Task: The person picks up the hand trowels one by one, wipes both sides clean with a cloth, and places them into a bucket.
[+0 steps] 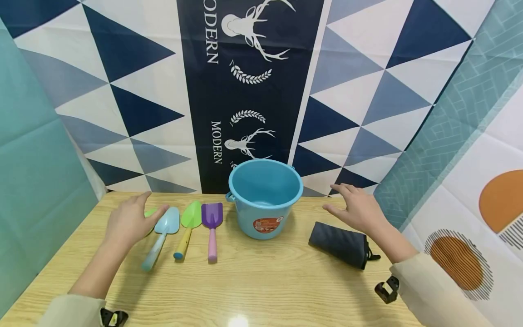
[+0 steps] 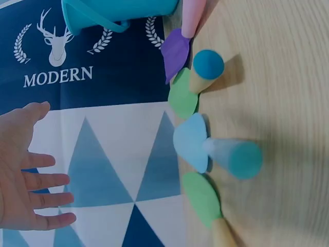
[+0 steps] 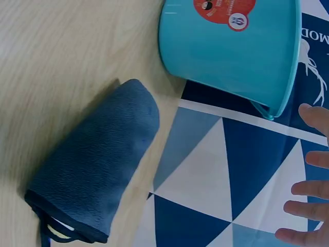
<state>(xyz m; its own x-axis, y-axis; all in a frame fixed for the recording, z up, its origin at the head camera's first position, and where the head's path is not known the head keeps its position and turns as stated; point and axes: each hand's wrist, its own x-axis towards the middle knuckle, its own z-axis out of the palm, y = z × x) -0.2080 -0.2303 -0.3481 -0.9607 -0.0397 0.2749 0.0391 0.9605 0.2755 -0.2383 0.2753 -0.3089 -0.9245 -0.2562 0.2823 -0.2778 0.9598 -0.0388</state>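
Observation:
My left hand [image 1: 130,221] hovers over the left side of the table, fingers spread and holding nothing. Below and beside it lie toy shovels: a light blue shovel [image 1: 167,221], a green shovel with a yellow handle [image 1: 191,217], a purple shovel with a pink handle [image 1: 212,215], and another green shovel [image 2: 202,198] partly hidden by the hand in the head view. Above a rolled dark grey cloth [image 1: 339,244] on the right, my right hand [image 1: 359,209] is held in the air, fingers apart, nothing in it. Between the hands stands a blue bucket [image 1: 265,218], upright, its inside bare.
The wooden table [image 1: 261,281] meets a patterned backdrop [image 1: 249,91] right behind the bucket. Teal cloth [image 1: 41,181] hangs at the left, and a printed panel [image 1: 461,218] closes off the right side. The bucket's handle hangs down at its rim.

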